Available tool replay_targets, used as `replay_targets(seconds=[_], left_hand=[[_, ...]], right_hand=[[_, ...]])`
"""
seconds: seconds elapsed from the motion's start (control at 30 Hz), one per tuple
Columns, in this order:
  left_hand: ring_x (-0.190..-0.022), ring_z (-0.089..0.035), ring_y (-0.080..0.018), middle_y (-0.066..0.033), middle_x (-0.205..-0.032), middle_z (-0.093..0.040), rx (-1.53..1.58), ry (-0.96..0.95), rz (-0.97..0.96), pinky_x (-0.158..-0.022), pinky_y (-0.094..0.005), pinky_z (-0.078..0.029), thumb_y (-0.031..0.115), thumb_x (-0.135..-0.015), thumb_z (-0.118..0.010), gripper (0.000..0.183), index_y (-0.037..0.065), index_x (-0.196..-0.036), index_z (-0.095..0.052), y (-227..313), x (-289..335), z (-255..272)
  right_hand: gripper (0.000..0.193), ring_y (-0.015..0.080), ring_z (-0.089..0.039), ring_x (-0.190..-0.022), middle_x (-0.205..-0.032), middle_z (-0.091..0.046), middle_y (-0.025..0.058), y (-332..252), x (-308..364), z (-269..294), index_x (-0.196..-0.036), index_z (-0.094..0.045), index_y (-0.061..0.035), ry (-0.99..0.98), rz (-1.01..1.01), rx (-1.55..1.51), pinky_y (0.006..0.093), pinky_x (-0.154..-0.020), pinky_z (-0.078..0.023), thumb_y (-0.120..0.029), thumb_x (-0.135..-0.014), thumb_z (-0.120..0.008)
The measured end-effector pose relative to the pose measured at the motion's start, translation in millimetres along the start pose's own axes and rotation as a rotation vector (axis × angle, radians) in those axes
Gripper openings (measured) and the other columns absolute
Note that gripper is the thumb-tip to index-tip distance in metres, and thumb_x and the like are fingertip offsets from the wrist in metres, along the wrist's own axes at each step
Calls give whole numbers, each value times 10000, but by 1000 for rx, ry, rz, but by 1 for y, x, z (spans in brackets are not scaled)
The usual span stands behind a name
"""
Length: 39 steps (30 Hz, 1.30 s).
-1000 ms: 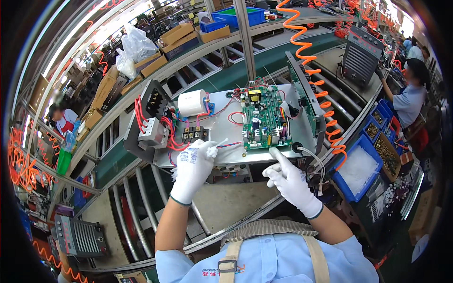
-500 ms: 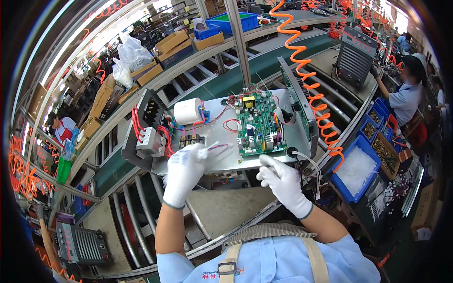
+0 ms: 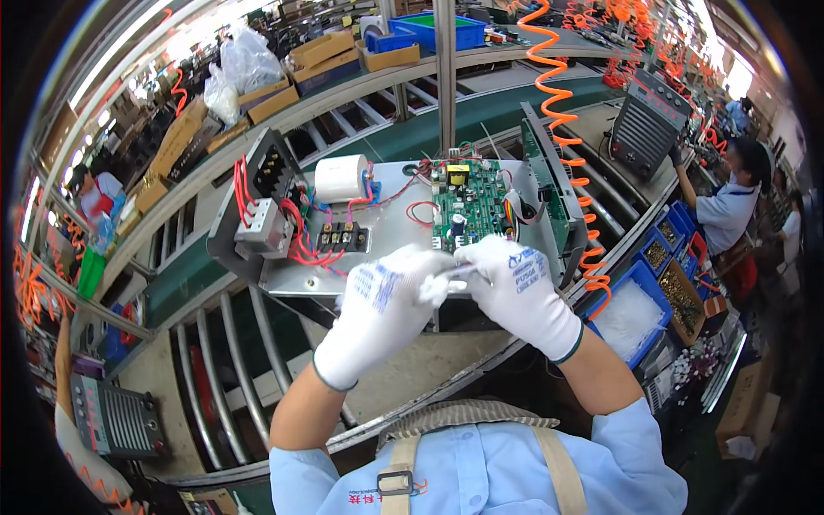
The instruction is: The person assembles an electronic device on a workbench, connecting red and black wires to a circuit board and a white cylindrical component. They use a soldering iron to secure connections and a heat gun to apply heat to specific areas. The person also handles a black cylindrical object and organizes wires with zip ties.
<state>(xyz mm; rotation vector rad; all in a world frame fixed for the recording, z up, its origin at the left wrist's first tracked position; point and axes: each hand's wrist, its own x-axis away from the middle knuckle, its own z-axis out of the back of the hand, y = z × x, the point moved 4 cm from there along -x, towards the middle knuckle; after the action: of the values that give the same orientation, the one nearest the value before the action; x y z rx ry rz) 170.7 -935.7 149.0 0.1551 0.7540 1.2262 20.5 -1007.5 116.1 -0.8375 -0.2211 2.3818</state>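
My left hand (image 3: 386, 287) and my right hand (image 3: 519, 279), both in white gloves with blue print, meet over the front edge of an open metal chassis (image 3: 287, 276). Between their closed fingertips runs a short length of thin wires (image 3: 463, 269), partly hidden and blurred. Just beyond the fingers lies a green circuit board (image 3: 470, 202) with a yellow transformer (image 3: 458, 175). To the left are a white cylinder (image 3: 340, 178), a black terminal block (image 3: 343, 239) and a grey block (image 3: 264, 230) with red wires. A second board (image 3: 549, 184) stands upright at the chassis's right end.
An orange coiled hose (image 3: 549, 77) hangs beside the chassis's right end. Blue bins (image 3: 631, 313) with small parts stand to the right, near a co-worker (image 3: 730, 206). Steel rollers (image 3: 249, 369) lie at the left. Finished-looking grey units (image 3: 648, 120) stand on the line.
My left hand has moved right, away from the terminal block, with the wires. My right hand has come up and left from the board's front corner, and its fingers have closed at the wires.
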Motion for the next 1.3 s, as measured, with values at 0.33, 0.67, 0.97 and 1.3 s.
replay_targets(seconds=[0.33, 0.67, 0.97, 1.3], left_hand=[[-864, -685, -281, -134, -940, -697, 167, 10, 89, -769, -354, -532, 46, -833, -653, 212, 51, -1039, -704, -25, -15, -11], [-847, -685, -287, -145, -937, -696, 230, -7, 68, -756, -358, -532, 78, -862, -643, 192, 51, -1042, -704, -38, -18, -14], [-851, -689, -278, -142, -944, -700, 281, -32, 74, -760, -359, -535, 95, -848, -676, 199, 52, -1040, -706, -47, -19, -12], [-860, -690, -279, -141, -959, -703, 302, -56, 108, -774, -349, -535, 21, -765, -689, 287, 26, -1052, -695, -54, -14, -17]], right_hand=[[160, 275, -650, -828, -921, -604, 80, 6, -16, -2, -987, -683, -128, -190, -4, 177, 391, -693, -522, -174, -834, -694], [195, 278, -648, -829, -902, -602, 84, 4, -20, 0, -1015, -675, -127, -202, -14, 154, 382, -697, -521, -171, -826, -698], [185, 287, -655, -809, -926, -607, 84, 4, -27, -3, -1019, -672, -122, -270, 11, 174, 392, -688, -530, -168, -840, -687], [110, 300, -658, -727, -878, -595, 92, 1, -28, -3, -925, -630, -105, -239, 88, 203, 400, -619, -530, -120, -820, -661]])
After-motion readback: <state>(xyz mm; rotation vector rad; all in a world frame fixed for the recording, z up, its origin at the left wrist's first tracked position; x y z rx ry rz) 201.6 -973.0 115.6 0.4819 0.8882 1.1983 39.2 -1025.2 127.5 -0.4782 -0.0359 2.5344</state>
